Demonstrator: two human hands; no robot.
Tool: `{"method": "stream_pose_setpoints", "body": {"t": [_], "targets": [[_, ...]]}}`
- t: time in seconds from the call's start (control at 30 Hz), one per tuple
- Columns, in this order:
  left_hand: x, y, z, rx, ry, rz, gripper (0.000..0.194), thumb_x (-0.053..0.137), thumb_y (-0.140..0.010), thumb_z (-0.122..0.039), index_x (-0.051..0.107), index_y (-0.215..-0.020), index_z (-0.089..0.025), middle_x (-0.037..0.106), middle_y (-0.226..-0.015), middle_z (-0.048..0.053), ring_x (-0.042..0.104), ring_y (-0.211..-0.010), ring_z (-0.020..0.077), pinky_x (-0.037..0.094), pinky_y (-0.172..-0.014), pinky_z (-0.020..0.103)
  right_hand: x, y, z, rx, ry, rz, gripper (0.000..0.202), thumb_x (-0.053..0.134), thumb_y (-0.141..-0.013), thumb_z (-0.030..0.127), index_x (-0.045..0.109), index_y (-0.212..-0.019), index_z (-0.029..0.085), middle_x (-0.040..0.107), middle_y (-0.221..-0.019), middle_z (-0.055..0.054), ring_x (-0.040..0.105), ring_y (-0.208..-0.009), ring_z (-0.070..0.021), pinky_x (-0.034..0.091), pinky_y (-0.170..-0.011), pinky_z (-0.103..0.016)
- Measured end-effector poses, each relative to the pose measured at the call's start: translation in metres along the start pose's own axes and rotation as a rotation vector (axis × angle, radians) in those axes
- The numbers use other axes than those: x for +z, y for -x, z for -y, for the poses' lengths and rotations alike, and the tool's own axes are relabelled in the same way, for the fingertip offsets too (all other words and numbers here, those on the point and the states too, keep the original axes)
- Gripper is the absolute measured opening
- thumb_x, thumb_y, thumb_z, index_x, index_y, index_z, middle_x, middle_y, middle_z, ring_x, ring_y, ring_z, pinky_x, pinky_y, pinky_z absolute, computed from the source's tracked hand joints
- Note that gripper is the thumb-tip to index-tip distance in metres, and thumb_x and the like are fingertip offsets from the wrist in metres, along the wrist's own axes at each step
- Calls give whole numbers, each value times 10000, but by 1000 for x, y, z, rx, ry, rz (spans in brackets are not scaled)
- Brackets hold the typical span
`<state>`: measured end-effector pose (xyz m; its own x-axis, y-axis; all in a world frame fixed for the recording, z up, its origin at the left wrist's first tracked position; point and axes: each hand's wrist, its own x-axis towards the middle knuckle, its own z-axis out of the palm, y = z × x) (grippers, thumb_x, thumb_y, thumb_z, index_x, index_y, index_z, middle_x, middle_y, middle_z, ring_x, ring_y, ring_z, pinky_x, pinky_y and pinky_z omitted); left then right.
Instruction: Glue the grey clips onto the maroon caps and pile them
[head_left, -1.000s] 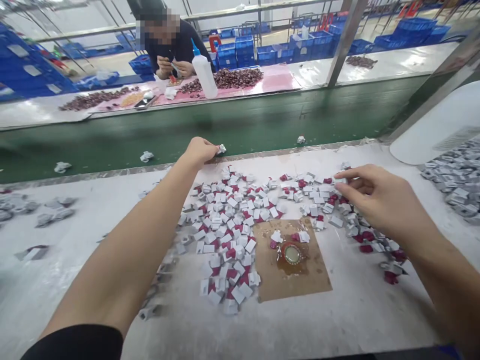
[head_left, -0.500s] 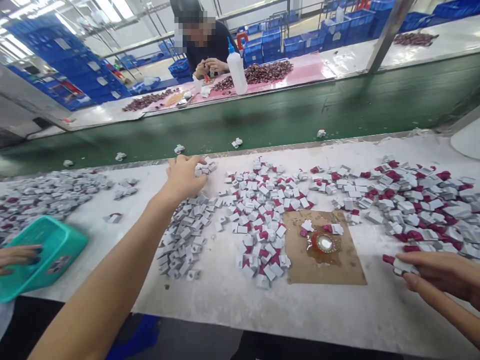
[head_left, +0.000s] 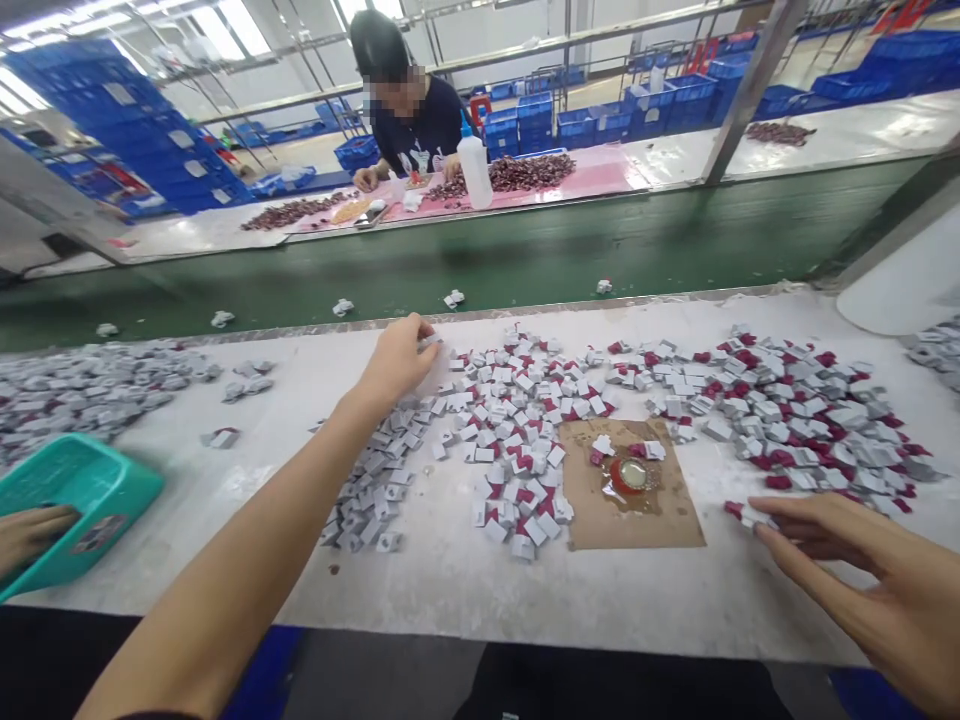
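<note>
My left hand is closed around small grey pieces at the far side of the table, partly hidden by its fingers. My right hand pinches a grey block with a dark red end between thumb and fingers, near the right pile. Between my hands lies a heap of grey and dark red pieces; plain grey blocks lie below my left hand. A brown cardboard square bears a small round red dish in a wet patch, with two pieces behind it.
Another person's hand reaches into a teal basket at the left, near a grey heap. A green conveyor belt carries several pieces. Across it sits a person beside a white bottle. A white container stands at the right.
My left hand has shifted right and closed over the grey pieces at the table's far side. My right hand still holds its piece. The other person's hand is deeper in the teal basket.
</note>
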<state>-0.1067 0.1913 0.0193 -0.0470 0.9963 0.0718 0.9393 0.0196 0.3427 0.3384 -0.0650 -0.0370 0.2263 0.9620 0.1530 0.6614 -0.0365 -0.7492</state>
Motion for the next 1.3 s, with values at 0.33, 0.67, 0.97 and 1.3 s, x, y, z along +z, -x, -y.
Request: {"method": "stream_pose_setpoints", "body": {"t": [0.33, 0.67, 0.97, 1.3], "targets": [[-25, 151, -14, 61, 227, 75, 305, 730, -984, -584, 846, -1151, -357, 818, -1105, 61, 804, -984, 339, 661, -831, 446, 39, -2, 65, 163, -492, 64, 357, 989, -930, 585, 960, -1091, 267, 939, -1011, -101, 940, -912, -327, 813, -861, -401], [22, 223, 5, 195, 271, 47, 254, 653, -1046, -409, 817, -1211, -309, 751, -970, 35, 730, -742, 235, 622, -704, 380, 54, -8, 61, 19, -406, 95, 184, 873, -1058, 432, 931, -1160, 289, 924, -1146, -71, 932, -1013, -280, 804, -943, -384], [22, 234, 3, 118, 279, 87, 223, 704, -1107, -466, 822, -1207, -306, 795, -1134, 62, 778, -843, 246, 655, -774, 369, 59, -1, 59, 23, -382, 63, 200, 882, -1064, 454, 931, -1177, 297, 911, -1177, -69, 910, -1039, -280, 799, -983, -418], [25, 243, 2, 72, 273, 73, 265, 698, -1067, -519, 846, -1187, -336, 743, -951, 32, 739, -739, 244, 619, -645, 365, 53, -7, 64, 55, -422, 63, 205, 908, -1018, 447, 939, -1121, 273, 927, -1113, -76, 929, -999, -291, 809, -932, -409]]}}
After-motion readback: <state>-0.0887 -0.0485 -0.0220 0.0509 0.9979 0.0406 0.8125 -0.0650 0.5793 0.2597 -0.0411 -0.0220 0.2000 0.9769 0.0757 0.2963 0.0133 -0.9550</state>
